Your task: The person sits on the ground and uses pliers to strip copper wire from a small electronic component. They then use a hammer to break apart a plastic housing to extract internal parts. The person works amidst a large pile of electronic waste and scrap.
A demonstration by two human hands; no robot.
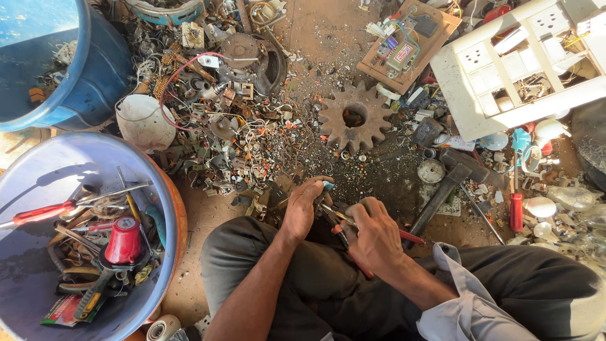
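I see the left hand (302, 208) pinching a small bluish part (328, 185) at its fingertips, just above the knees, and the right hand (374, 239) clenched around red-handled pliers (344, 235) whose jaws point up toward that part; I cannot tell whether the jaws touch it. Both hands sit close together over the dark trousers (303, 278) of the person, who is seated on the floor (322, 31). Just beyond the fingertips the floor is strewn with tiny scraps and metal bits (284, 142). To the right of the right hand a hammer (445, 183) lies slanted, its handle reaching toward the knee, and further right a red-handled screwdriver (516, 202) lies near pale bulbs (540, 207). Straight ahead of the hands rests a rusty toothed gear (355, 115). Past it, up right, sits a wooden board with wired parts (407, 44), and beside that a white switch panel (524, 63). Up left of the gear I see a tangle of wires and a small motor (243, 53), with a white round shell (145, 121) near it. At the left a tub (165, 189) holds tools, among them a red-handled tool (44, 211) and a red cap (124, 240). A blue bucket (95, 69) stands above it.
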